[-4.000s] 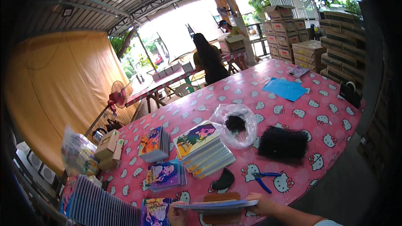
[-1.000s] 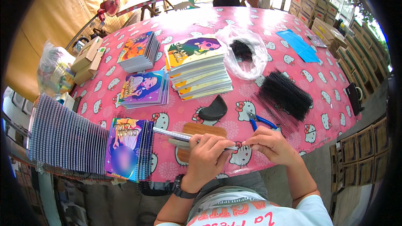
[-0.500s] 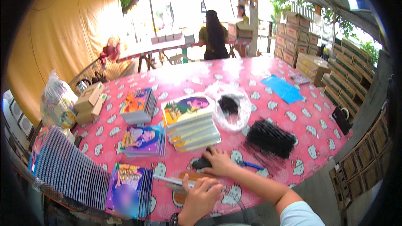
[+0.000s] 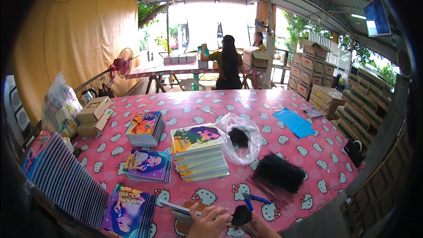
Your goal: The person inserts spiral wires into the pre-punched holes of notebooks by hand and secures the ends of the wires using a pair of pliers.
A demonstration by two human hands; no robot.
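Near the front edge of the table, my left hand (image 4: 208,223) presses on a notebook (image 4: 179,210), its fingers bent over it. The notebook rests on a brown wooden board (image 4: 183,228). My right hand (image 4: 261,229) grips a black rounded object (image 4: 241,215) against the notebook's right end; its exact kind is unclear. Just beyond that hand lie blue-handled pliers (image 4: 260,199). Black spiral binding coils (image 4: 282,172) lie in a heap farther right. To the left, a purple-covered stack of spiral notebooks (image 4: 123,213) sits beside my left hand.
More notebook stacks (image 4: 198,154) stand ahead, beside a plastic bag (image 4: 227,145) with black contents. A long row of bound notebooks (image 4: 66,180) lines the left edge. A blue sheet (image 4: 294,122) lies far right. Two people work at a far table (image 4: 150,69), near stacked cartons (image 4: 310,68).
My right hand has drawn back toward me and brought the black object to the notebook's end. My left hand has lowered onto the notebook. The view has tilted up.
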